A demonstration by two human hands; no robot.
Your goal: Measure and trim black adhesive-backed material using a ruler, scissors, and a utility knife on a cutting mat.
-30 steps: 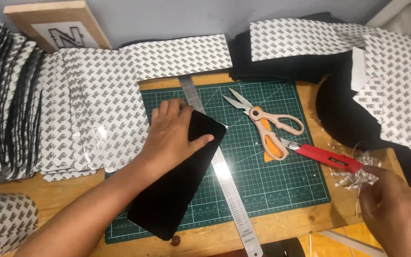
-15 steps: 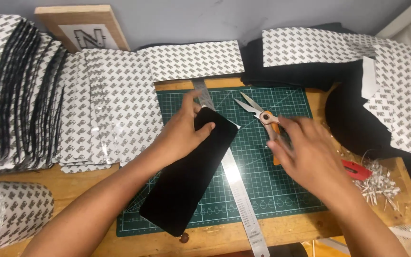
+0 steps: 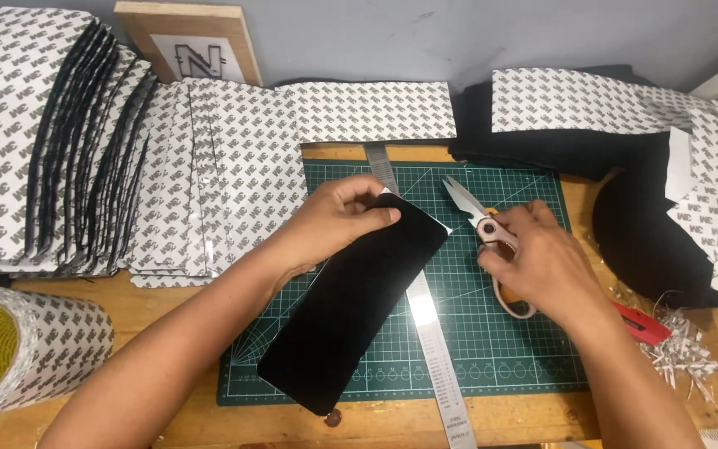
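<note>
A black sheet (image 3: 357, 299) lies slantwise on the green mat (image 3: 525, 349), crossing the steel ruler (image 3: 425, 324). The left hand (image 3: 338, 220) pinches its upper edge, thumb on top, fingers curled behind. Just beside that corner, the right hand (image 3: 542, 258) closes over the handles of the scissors (image 3: 479, 216), whose blades point toward the sheet. Patterned sheets (image 3: 234, 175) are stacked at left, and a tape roll (image 3: 35, 349) sits near the front.

On the bench sit one green cutting mat (image 3: 508, 349), one black strip (image 3: 359, 308), one steel ruler (image 3: 425, 324), one pair of scissors (image 3: 492, 241), one red knife (image 3: 646, 323) at four o'clock, one tape roll (image 3: 35, 349) at eight o'clock, and two hands, left (image 3: 334, 220) and right (image 3: 542, 262).
</note>
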